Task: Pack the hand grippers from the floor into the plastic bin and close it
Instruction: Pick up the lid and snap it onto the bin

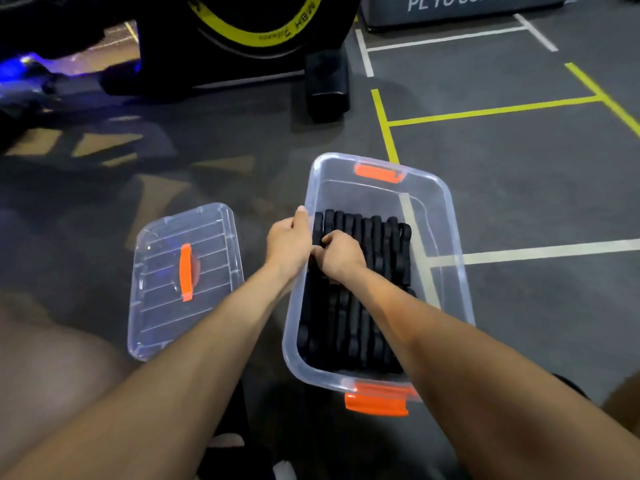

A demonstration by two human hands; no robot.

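So we've got the clear rectangular plastic bin (453, 237) sitting open on the dark grey gym floor (519, 323), with an orange latch (379, 173) on its far end and another orange latch (377, 400) on the near end. Inside the bin there's a tight row of black hand grippers (377, 244) lined up side by side, filling most of the left part of it, while the right strip of the bin's bottom is bare.

Our left hand (287, 244) is wrapped over the bin's left rim, thumb pointing up along the wall, so it's gripping the rim. Our right hand (341, 254) is down inside the bin, curled into a fist on top of the grippers at the left end of the row, fingers closed around one of them as far as we can tell.

The bin's clear flat lid with an orange handle (185, 278) lies on the floor just left of the bin, apart from it. Past the bin's far end there's a black machine with a yellow-ringed wheel (256, 26). Yellow and white tape lines (491, 110) run across the floor to the right of the bin.
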